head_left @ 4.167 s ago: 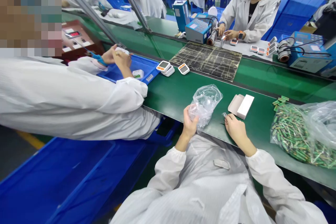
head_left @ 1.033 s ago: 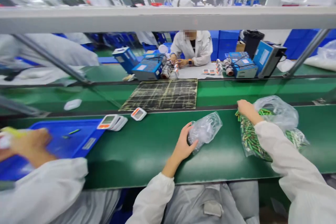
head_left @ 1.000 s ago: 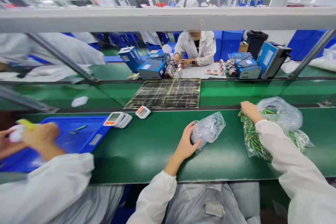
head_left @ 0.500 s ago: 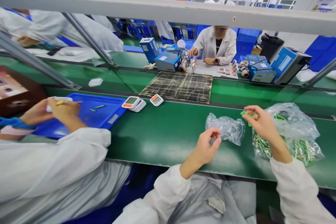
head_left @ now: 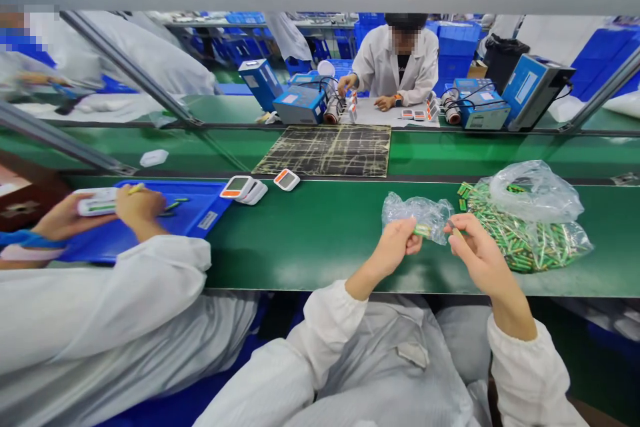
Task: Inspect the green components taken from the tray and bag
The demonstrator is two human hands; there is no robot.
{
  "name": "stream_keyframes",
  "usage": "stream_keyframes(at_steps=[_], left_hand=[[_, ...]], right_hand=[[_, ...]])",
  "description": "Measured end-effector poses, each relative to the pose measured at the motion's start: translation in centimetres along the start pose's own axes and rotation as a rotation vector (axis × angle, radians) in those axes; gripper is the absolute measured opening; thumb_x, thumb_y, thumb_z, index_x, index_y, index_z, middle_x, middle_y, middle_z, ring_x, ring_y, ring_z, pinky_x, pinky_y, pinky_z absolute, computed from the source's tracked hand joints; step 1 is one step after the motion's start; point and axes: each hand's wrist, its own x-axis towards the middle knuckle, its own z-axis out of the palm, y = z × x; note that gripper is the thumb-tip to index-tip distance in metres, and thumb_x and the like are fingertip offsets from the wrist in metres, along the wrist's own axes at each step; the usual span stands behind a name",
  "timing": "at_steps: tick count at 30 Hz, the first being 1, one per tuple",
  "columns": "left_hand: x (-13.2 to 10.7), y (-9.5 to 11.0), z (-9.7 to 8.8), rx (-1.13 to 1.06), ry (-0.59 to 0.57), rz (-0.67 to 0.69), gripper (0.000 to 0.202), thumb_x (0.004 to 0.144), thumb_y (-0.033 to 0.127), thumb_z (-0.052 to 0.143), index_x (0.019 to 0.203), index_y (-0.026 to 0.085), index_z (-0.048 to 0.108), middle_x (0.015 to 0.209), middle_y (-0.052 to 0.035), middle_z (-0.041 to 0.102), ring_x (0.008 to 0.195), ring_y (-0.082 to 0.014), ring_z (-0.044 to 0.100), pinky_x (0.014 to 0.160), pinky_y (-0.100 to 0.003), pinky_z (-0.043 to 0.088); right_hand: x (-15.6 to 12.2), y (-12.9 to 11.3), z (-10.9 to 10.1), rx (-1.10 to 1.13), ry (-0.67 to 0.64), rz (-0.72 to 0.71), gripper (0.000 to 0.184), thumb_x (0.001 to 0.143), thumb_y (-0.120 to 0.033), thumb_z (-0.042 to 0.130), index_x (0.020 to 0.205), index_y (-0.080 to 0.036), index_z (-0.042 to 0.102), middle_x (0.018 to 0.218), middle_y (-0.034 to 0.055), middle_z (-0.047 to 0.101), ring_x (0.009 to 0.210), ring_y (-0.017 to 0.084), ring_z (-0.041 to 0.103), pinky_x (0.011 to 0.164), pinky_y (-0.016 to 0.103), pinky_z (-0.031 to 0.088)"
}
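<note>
My left hand (head_left: 395,243) is closed on a green battery (head_left: 423,231), which sticks out from between thumb and fingers in front of a crumpled clear plastic bag (head_left: 393,209). Just to its right, my right hand (head_left: 477,250) pinches thumb and forefinger together; a small dark bit shows at the tips, too small to name. Beside and behind that hand lies a heap of green batteries (head_left: 525,240), partly covered by a clear plastic bag (head_left: 537,190).
A co-worker's hands (head_left: 137,207) at left hold a white device (head_left: 97,202) over a blue tray (head_left: 200,207). White-and-orange display devices (head_left: 243,190) stand by the tray. Across the bench (head_left: 300,240), beyond a dark mat (head_left: 325,150), another person sits between blue instrument boxes (head_left: 300,103).
My right hand has come left from the battery heap toward my left hand. The left hand, loosely curled before, now grips a green battery. The view has shifted a little.
</note>
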Motion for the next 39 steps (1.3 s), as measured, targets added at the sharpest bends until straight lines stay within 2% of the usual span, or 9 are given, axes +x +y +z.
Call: stream_keyframes(at_steps=[3, 5, 7, 11, 14, 19, 26, 32, 39], left_hand=[[0.3, 0.2, 0.7, -0.142, 0.181, 0.046, 0.061, 0.088, 0.070, 0.070, 0.065, 0.018, 0.047, 0.058, 0.0050, 0.043, 0.050, -0.0063, 0.043, 0.052, -0.023, 0.035], [0.3, 0.3, 1.1, -0.154, 0.234, 0.038, 0.058, 0.087, 0.069, 0.072, 0.070, 0.017, 0.052, 0.060, 0.0036, 0.049, 0.053, -0.0072, 0.049, 0.054, -0.023, 0.038], [0.4, 0.2, 1.4, -0.143, 0.271, 0.034, 0.057, 0.087, 0.069, 0.071, 0.073, 0.016, 0.056, 0.061, 0.0031, 0.052, 0.054, -0.0079, 0.052, 0.055, -0.022, 0.042], [0.6, -0.3, 1.9, -0.131, 0.271, 0.036, 0.056, 0.086, 0.069, 0.072, 0.076, 0.015, 0.059, 0.061, 0.0024, 0.056, 0.055, -0.0089, 0.056, 0.055, -0.022, 0.046], [0.9, -0.6, 2.3, -0.125, 0.243, 0.033, 0.056, 0.087, 0.068, 0.072, 0.075, 0.015, 0.060, 0.063, 0.0010, 0.059, 0.056, -0.0094, 0.058, 0.055, -0.022, 0.047], [1.7, -1.1, 2.5, -0.117, 0.282, 0.019, 0.056, 0.086, 0.070, 0.072, 0.080, 0.015, 0.064, 0.064, -0.0001, 0.063, 0.057, -0.0103, 0.060, 0.056, -0.023, 0.049], [2.6, -2.4, 2.6, -0.025, 0.265, 0.019, 0.058, 0.090, 0.072, 0.066, 0.075, 0.016, 0.062, 0.062, -0.0009, 0.062, 0.056, -0.0106, 0.059, 0.054, -0.022, 0.048], [2.8, -2.6, 2.3, 0.107, 0.230, 0.046, 0.060, 0.086, 0.076, 0.067, 0.077, 0.017, 0.063, 0.062, 0.0001, 0.061, 0.055, -0.0114, 0.059, 0.055, -0.024, 0.049], [2.9, -2.7, 1.3, 0.343, 0.216, 0.182, 0.058, 0.097, 0.071, 0.057, 0.076, 0.018, 0.067, 0.058, 0.0014, 0.059, 0.053, -0.0117, 0.055, 0.059, -0.027, 0.046]], right_hand=[[-0.3, 0.6, 0.5, 0.075, -0.042, 0.046, 0.031, 0.107, -0.048, 0.054, 0.100, -0.022, 0.069, 0.089, 0.0061, 0.063, 0.066, 0.016, 0.055, 0.061, 0.033, 0.049], [-0.5, 1.2, 1.1, 0.104, -0.059, 0.120, 0.034, 0.108, -0.051, 0.052, 0.100, -0.021, 0.067, 0.071, 0.0002, 0.055, 0.059, 0.015, 0.047, 0.056, 0.031, 0.043], [-0.6, 1.9, 1.9, 0.138, -0.056, 0.165, 0.035, 0.108, -0.054, 0.053, 0.101, -0.022, 0.065, 0.066, -0.0029, 0.049, 0.058, 0.014, 0.043, 0.054, 0.029, 0.036], [-0.5, 3.1, 3.1, 0.226, -0.078, 0.201, 0.035, 0.106, -0.058, 0.055, 0.100, -0.023, 0.057, 0.066, -0.0052, 0.048, 0.056, 0.012, 0.039, 0.052, 0.027, 0.030], [-0.4, 3.5, 3.4, 0.261, -0.033, 0.191, 0.036, 0.105, -0.059, 0.054, 0.097, -0.024, 0.053, 0.067, -0.0055, 0.047, 0.054, 0.012, 0.037, 0.051, 0.027, 0.029], [-0.6, 3.7, 3.0, 0.157, 0.095, 0.120, 0.031, 0.105, -0.055, 0.056, 0.097, -0.024, 0.058, 0.076, -0.0016, 0.056, 0.063, 0.015, 0.050, 0.058, 0.029, 0.041], [-0.4, 3.6, 2.9, 0.040, 0.152, 0.113, 0.026, 0.103, -0.049, 0.060, 0.103, -0.023, 0.059, 0.092, 0.0049, 0.072, 0.082, 0.020, 0.069, 0.072, 0.031, 0.053], [-0.4, 4.0, 3.0, -0.036, 0.225, 0.083, 0.022, 0.104, -0.045, 0.061, 0.108, -0.023, 0.060, 0.095, 0.0052, 0.072, 0.084, 0.021, 0.070, 0.075, 0.033, 0.055], [-0.5, 4.0, 2.9, -0.147, 0.255, 0.079, 0.022, 0.104, -0.045, 0.060, 0.106, -0.023, 0.063, 0.090, 0.0042, 0.071, 0.074, 0.019, 0.065, 0.069, 0.032, 0.052]])
